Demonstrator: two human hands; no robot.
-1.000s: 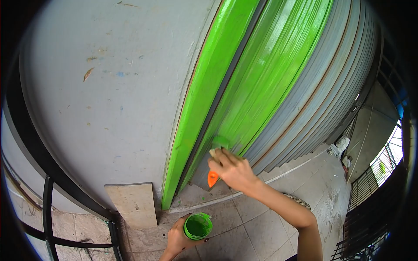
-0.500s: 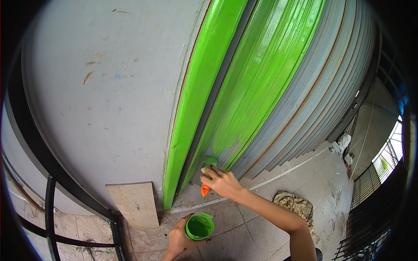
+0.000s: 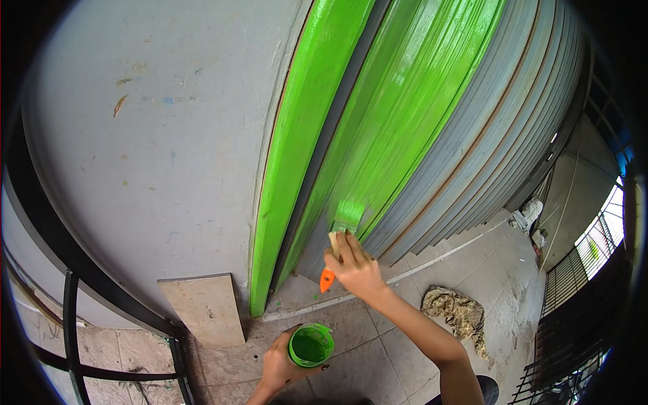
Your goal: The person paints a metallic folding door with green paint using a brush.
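Observation:
My right hand (image 3: 356, 270) is closed around the handle of a paintbrush (image 3: 348, 214) with an orange handle end. Its bristles, loaded with green paint, press on the lower part of a ribbed metal shutter (image 3: 405, 135). Above the brush the shutter is glossy green; around and below my knuckles grey metal shows. My left hand (image 3: 280, 364) is wrapped round a small open can of green paint (image 3: 311, 345), held low above the tiles. Green streaks cover the can's rim.
A tan board (image 3: 204, 312) leans on the grey wall (image 3: 155, 202) at left. A crumpled, stained cloth (image 3: 459, 314) lies on the tiled floor (image 3: 412, 358) at right. A black metal frame (image 3: 71, 317) stands at far left, and unpainted grey slats (image 3: 499, 128) run to the right.
My right hand and the paintbrush have moved up the shutter, and the bristles now fan against a higher spot. The paint can stays nearly in place in my left hand.

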